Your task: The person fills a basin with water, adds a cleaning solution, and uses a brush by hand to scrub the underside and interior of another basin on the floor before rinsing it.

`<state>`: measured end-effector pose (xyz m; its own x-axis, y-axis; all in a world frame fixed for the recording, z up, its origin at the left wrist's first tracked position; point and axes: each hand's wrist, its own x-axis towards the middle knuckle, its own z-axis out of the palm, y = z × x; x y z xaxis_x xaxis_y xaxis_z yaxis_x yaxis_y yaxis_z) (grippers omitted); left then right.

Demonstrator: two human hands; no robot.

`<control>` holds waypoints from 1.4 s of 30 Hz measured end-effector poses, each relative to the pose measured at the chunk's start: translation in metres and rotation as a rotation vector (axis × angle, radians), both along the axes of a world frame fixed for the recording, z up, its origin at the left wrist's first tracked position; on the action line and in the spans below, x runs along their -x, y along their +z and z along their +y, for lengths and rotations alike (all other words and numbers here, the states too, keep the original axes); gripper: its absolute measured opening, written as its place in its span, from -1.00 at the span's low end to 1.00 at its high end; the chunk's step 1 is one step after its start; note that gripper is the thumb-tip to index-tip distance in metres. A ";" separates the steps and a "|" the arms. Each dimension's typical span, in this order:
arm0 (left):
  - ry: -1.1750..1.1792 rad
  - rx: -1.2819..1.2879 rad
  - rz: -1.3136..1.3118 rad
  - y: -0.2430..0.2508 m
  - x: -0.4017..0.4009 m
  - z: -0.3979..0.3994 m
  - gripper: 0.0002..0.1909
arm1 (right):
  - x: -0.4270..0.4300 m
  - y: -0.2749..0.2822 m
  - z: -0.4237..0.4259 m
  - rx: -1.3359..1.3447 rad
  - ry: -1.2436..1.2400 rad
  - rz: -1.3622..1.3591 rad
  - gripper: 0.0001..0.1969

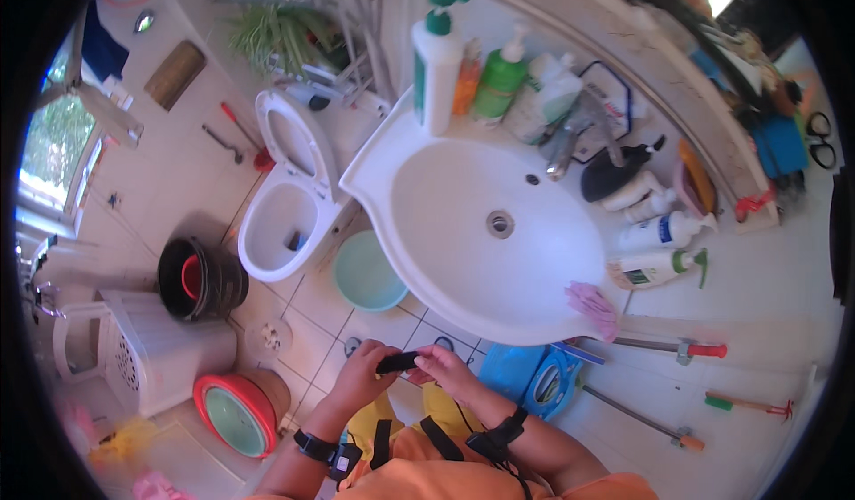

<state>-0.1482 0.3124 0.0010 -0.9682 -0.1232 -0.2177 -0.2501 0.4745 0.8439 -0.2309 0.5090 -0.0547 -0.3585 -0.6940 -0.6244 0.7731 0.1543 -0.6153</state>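
A small black oblong object (397, 363) is held level in front of my waist. My left hand (366, 373) grips its left end, while the fingers and thumb of my right hand (444, 372) pinch the right end. What exactly the object is cannot be told. Both hands are over the tiled floor (320, 340), just short of the front rim of a white ceramic washbasin (434, 279). The basin has a metal drain (499, 224) and a chrome faucet (568, 133). A crumpled pink cloth (593, 309) hangs over its right edge.
Pump bottles, one green (497, 86), line the basin's back. Left of it stand a toilet (277, 233) with raised lid and a pale green tub (369, 271). Farther left are a black bucket (230, 286), a white plastic stool (180, 346) and a red basin (267, 413). A blue container (511, 370) sits below right.
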 end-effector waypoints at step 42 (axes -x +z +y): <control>0.094 0.139 -0.545 -0.463 -0.118 -0.149 -0.49 | 0.168 -0.734 -0.004 -0.451 -1.207 0.122 -0.56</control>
<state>-0.0305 0.1632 -0.4622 -0.7042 -0.2664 -0.6581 -0.6782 0.5265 0.5127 -0.3988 0.5045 -0.7888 -0.6776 0.3683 -0.6366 0.5110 -0.3867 -0.7677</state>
